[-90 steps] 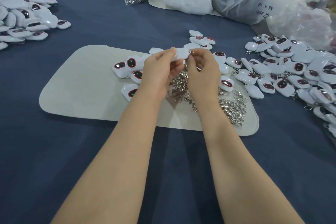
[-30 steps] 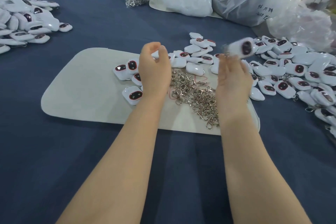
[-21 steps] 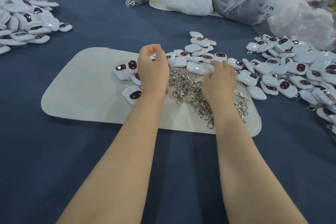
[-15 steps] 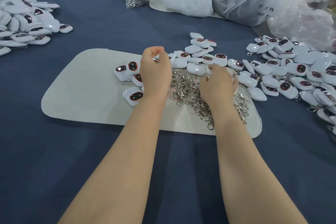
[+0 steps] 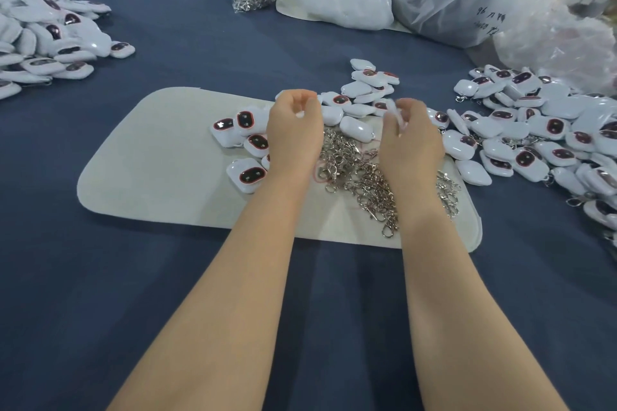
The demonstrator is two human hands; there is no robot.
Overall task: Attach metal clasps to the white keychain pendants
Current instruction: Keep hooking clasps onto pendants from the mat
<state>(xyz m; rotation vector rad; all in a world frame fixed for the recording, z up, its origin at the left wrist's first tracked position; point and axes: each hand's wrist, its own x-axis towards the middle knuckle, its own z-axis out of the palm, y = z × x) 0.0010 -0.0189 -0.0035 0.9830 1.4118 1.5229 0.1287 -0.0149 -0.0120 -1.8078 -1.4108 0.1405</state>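
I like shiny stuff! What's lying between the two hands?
In the head view, a heap of silver metal clasps lies between the left hand and right hand, on the beige mat.

Right hand (image 5: 409,140) risen, perhaps gripping something.

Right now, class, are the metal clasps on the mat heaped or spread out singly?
Heaped: the clasps lie tangled in one pile on the mat.
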